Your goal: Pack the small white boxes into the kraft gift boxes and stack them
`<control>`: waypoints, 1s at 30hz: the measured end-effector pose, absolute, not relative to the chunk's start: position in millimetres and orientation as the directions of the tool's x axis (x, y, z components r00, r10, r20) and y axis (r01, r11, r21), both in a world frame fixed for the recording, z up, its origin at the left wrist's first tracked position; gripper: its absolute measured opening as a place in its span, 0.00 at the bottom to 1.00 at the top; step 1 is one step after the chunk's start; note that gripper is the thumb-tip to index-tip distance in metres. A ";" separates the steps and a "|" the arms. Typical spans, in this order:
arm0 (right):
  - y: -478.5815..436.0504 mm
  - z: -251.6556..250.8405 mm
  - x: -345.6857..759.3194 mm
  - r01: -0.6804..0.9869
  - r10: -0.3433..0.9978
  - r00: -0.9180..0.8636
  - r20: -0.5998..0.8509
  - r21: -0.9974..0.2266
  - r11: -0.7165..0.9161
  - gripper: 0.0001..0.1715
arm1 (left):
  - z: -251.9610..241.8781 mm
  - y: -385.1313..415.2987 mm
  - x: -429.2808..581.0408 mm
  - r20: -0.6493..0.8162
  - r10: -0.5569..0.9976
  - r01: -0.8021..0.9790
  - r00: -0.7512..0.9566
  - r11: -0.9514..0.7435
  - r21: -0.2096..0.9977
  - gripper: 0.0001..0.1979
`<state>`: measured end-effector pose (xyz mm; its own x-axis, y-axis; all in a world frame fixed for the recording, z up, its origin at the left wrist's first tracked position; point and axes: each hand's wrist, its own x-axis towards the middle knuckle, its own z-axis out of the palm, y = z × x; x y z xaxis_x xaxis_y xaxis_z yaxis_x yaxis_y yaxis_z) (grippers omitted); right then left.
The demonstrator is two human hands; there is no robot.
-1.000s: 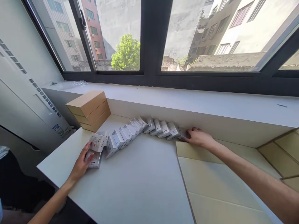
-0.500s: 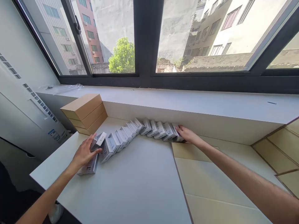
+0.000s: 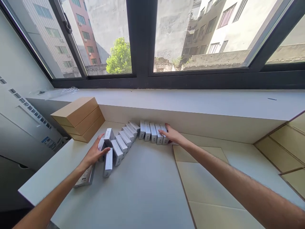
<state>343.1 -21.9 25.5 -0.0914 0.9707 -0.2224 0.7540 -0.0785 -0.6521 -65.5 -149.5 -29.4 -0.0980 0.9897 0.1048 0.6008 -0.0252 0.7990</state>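
Observation:
A curved row of several small white boxes (image 3: pixel 130 138) stands on edge on the white table (image 3: pixel 143 187). My left hand (image 3: pixel 95 152) is open, fingers spread against the left end of the row. My right hand (image 3: pixel 172 135) lies flat against the right end of the row, fingers stretched out and pressing the last box. One white box (image 3: pixel 84 179) lies flat on the table under my left wrist, apart from the row.
A stack of three brown cardboard boxes (image 3: pixel 78 118) stands at the back left by the window ledge (image 3: pixel 190 101). Flattened beige cardboard sheets (image 3: pixel 214 190) cover the table's right half. A white appliance (image 3: pixel 21 121) stands to the left.
Both hands have pushed inward. The leaning boxes have been squeezed together and now stand nearly upright; the row is shorter. My right hand has moved left.

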 end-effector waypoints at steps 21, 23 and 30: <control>-38.1 42.4 304.5 0.937 0.995 -0.094 -0.043 -0.341 0.074 0.31 | -21.0 -123.4 12.3 0.078 0.997 0.554 0.023 -0.078 0.829 0.38; -45.5 43.4 305.2 0.945 0.994 -0.100 -0.053 -0.319 0.078 0.32 | -20.2 -124.1 21.3 0.078 0.995 0.547 0.057 -0.096 0.832 0.38; -63.2 51.5 316.9 0.950 0.983 -0.181 0.036 -0.251 0.184 0.47 | -22.2 -131.8 41.8 0.127 0.985 0.511 0.121 -0.171 0.842 0.41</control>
